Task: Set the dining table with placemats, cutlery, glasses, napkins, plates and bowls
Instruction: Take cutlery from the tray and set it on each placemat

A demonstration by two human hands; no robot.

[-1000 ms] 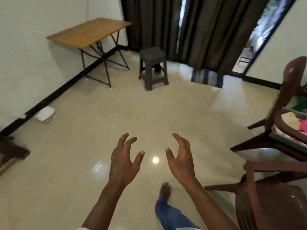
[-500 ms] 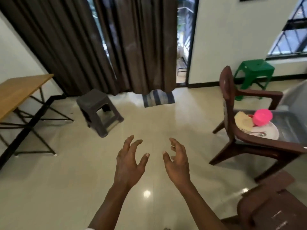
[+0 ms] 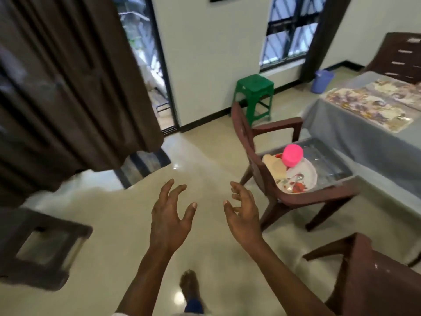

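My left hand (image 3: 170, 215) and my right hand (image 3: 243, 213) are held out over the floor, fingers spread and holding nothing. To the right, a brown armchair (image 3: 262, 179) carries a grey tray (image 3: 328, 153) with a white plate (image 3: 306, 172), a pink upturned bowl (image 3: 292, 155), a folded cream napkin (image 3: 274, 164) and cutlery (image 3: 296, 180) on the plate. At the far right stands the dining table (image 3: 353, 131) with a grey cloth and patterned placemats (image 3: 364, 106) laid on it.
A green plastic stool (image 3: 254, 92) stands behind the armchair, a blue bucket (image 3: 323, 80) by the window. Dark curtains (image 3: 68, 87) hang at the left, a grey stool (image 3: 38, 245) at lower left, another brown chair (image 3: 373, 277) at lower right. My foot (image 3: 189, 286) is on the tiled floor.
My view has swung to the right: the wooden side table left the frame, the armchair with the tray came closer and the dining table appeared. Both hands stay empty and spread.
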